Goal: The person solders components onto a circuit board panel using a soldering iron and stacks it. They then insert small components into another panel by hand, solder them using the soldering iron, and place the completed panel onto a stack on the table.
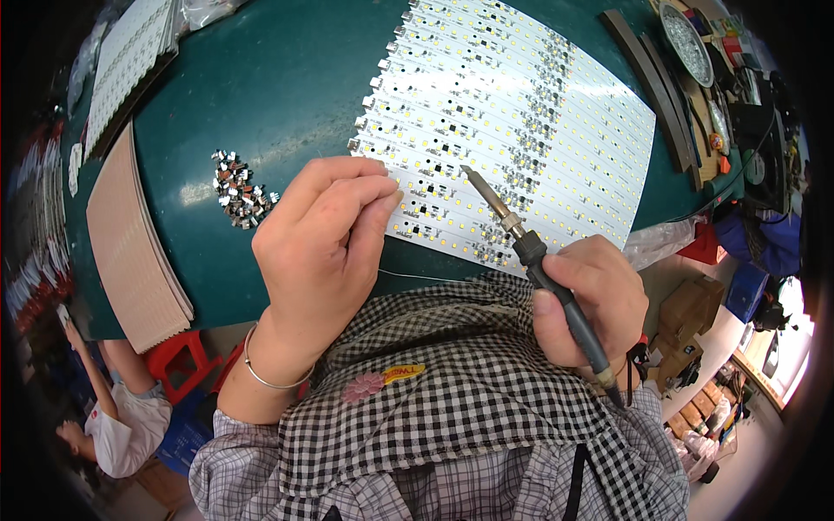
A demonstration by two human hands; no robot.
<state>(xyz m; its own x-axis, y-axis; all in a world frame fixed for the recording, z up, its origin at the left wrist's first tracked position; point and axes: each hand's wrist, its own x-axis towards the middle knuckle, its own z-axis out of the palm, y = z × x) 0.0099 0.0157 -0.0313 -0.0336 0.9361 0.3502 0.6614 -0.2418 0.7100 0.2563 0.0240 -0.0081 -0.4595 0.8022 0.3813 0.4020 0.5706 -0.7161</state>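
A white panel of LED strip boards [512, 113] lies on the green table [287, 95]. My left hand [326, 239] rests at the panel's near left edge with its fingers curled, pinching a thin solder wire [417, 278] that trails toward my body. My right hand [591, 300] grips a grey-handled soldering iron [530, 252]. Its metal tip hangs just above the panel's near rows. A small heap of tiny metal connectors [239, 191] lies on the table left of my left hand.
Stacks of beige boards [130, 243] and white panels [130, 52] sit at the table's left. Dark curved trays [651, 78] and tools crowd the right end. Another person in white [122, 417] is at the lower left. Cardboard boxes [695, 313] stand on the floor to the right.
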